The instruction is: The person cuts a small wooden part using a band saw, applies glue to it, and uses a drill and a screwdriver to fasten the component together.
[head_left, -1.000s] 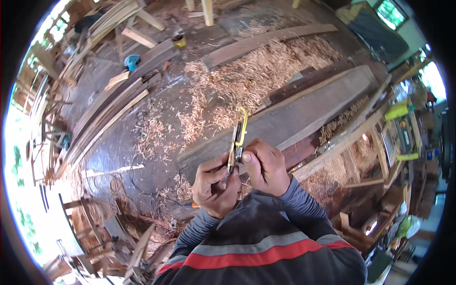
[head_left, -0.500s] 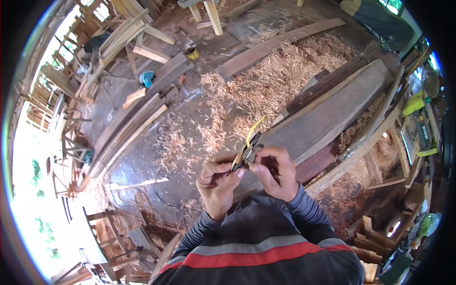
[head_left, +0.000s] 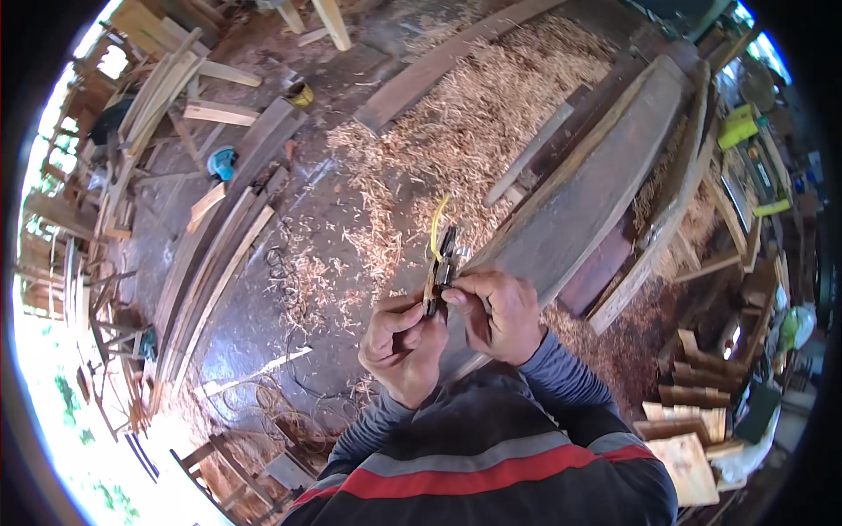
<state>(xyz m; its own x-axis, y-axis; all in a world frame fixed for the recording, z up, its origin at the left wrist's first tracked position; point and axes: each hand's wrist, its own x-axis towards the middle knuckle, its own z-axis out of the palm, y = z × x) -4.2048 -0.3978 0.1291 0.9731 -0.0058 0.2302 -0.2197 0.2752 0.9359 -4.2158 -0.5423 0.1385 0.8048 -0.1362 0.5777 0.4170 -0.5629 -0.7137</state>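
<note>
In front of my chest I hold a small black-and-metal device (head_left: 445,270), its exact kind unclear. A thin, curved yellow strip (head_left: 436,226) sticks up from its far end. My left hand (head_left: 403,348) is closed around the near end, with the thumb along its side and the fingers curled. The thumb and index finger of my right hand (head_left: 502,314) pinch the metal part on the right side. My fingers cover the device's lower portion.
A long, wide wooden plank (head_left: 570,197) slants away at right. Wood shavings (head_left: 491,105) cover the floor ahead. Long boards (head_left: 232,272) lie at left, with a teal power tool (head_left: 222,163) and a yellow container (head_left: 300,94) beyond. Wood offcuts (head_left: 688,469) are stacked at lower right.
The device has turned more upright in my hands, its yellow strip now pointing nearly straight away from me. The surroundings have shifted left and rotated as my head turned. Both hands keep their hold.
</note>
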